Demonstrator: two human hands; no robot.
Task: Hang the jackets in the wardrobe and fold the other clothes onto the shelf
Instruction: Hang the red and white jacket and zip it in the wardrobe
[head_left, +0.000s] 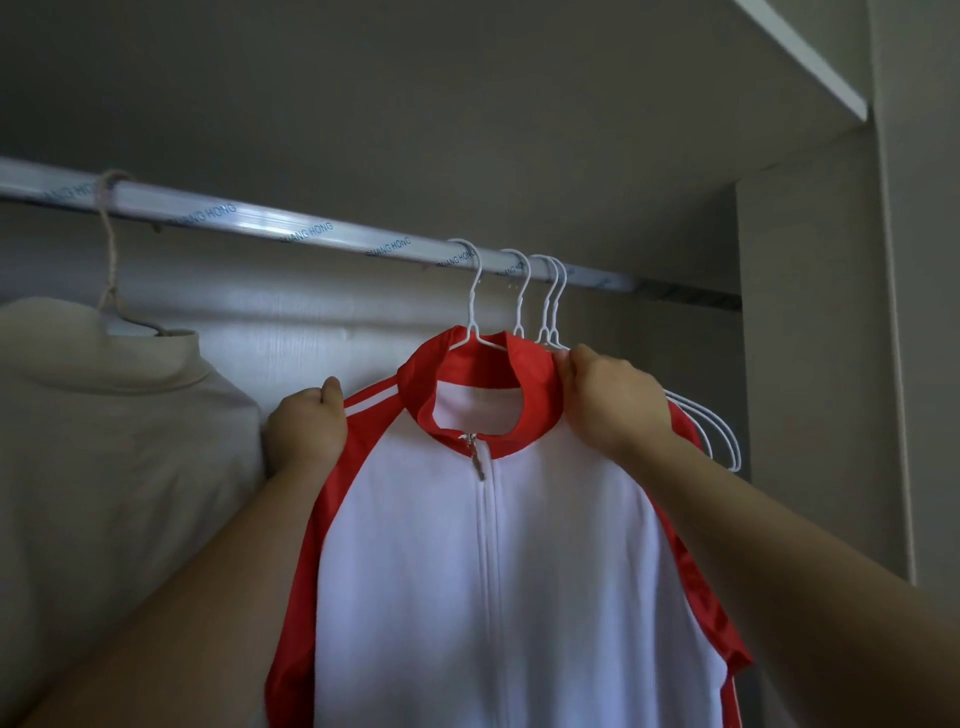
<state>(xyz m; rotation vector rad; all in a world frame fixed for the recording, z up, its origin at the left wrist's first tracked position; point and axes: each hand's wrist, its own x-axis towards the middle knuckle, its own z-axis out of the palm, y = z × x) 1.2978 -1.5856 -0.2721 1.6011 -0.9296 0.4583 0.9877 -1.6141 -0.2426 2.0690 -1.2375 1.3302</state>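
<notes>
hanging step: left hand (306, 426) at nine o'clock and right hand (602, 400) at three grip the shoulders of the red-and-white zipped jacket (519, 571); next probably a gentle release.

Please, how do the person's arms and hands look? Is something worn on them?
The left hand and the right hand are bare: no gloves, no ring on the fingers that show. The left forearm and the right forearm are bare too: no sleeve, watch or bracelet in view.

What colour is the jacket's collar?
Red, on the jacket's collar; the body is white. Seen in the head view.
</notes>
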